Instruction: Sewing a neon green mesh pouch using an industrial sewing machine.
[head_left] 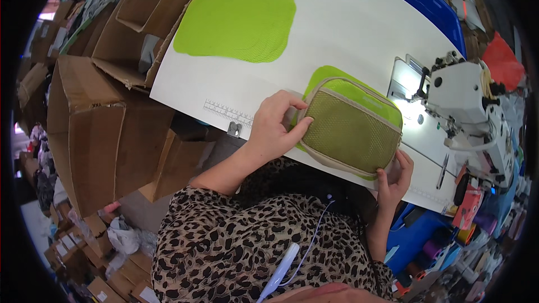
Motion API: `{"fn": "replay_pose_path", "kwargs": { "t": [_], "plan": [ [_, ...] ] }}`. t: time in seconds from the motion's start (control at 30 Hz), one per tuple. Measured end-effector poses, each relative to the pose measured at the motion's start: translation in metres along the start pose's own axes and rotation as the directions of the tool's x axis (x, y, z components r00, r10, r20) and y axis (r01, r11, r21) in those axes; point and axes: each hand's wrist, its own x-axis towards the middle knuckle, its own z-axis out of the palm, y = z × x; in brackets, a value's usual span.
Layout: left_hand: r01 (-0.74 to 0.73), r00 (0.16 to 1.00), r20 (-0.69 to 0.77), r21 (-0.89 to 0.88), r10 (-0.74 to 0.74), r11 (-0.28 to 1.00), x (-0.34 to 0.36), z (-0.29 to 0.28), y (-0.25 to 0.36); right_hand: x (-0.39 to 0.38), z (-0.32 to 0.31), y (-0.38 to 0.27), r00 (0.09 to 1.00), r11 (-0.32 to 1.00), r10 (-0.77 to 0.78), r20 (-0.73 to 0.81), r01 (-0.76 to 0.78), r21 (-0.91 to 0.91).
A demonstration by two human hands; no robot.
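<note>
Lime-green and beige rounded rectangular pouch with mesh front (353, 132): at the near edge of the white tabletop (342, 28), over lime-green sheet material (325, 72). Left hand (279, 122): thumb and fingers pinching the pouch's left end. Right hand (395, 178): thumb and fingers clasping its lower right corner. Flat lime-green rounded sheets (236, 22): farther up-left. White sewing machine (457, 95): right of the pouch.

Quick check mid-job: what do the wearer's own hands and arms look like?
The left hand and right hand are bare, with no gloves or rings visible. Both forearms emerge uncovered from sleeves in a tan-and-black leopard print.
</note>
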Motion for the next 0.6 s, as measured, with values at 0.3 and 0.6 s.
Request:
{"fn": "replay_pose_path", "kwargs": {
  "t": [0.3,0.6],
  "plan": [
    [0.076,0.997,0.028,-0.194,-0.072,0.978,-0.004,0.008,-0.012,0.005,0.004,-0.006,0.998,0.989,-0.064,-0.029,0.059,-0.133],
    [0.177,0.984,0.066,-0.259,-0.165,0.949,-0.006,0.008,-0.029,0.006,0.005,-0.005,0.982,0.993,-0.108,-0.152,0.101,-0.058]
  ]
}}
